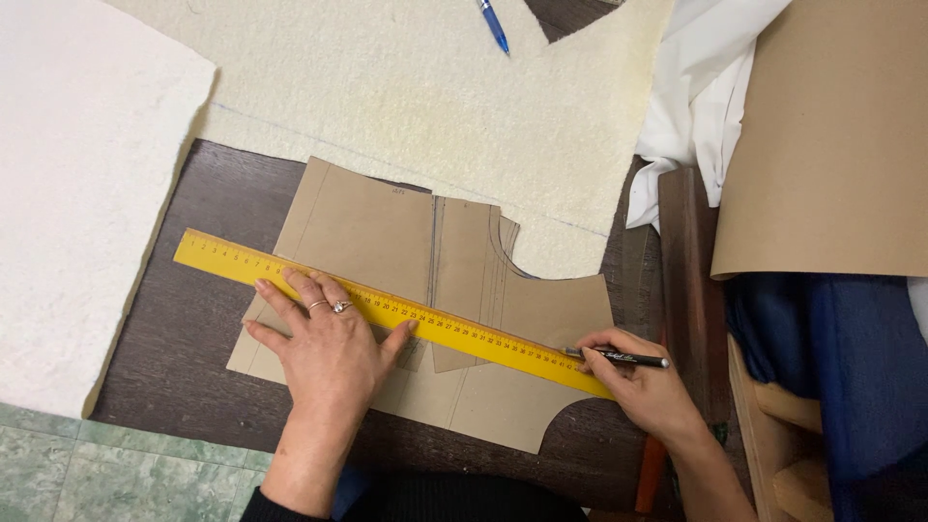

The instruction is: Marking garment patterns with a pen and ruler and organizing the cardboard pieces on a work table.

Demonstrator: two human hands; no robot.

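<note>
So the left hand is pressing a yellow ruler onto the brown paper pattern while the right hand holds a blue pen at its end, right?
Not quite: the pen in the right hand is black, as the head view shows. The rest holds.

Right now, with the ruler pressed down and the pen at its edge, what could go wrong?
The left hand presses the yellow ruler only near its middle; the end by the black pen in the right hand could pivot, skewing the line. The brown paper pattern pieces overlap loosely and might shift underneath. The left thumb lies against the ruler's lower edge, where the pen could run into it.
</note>
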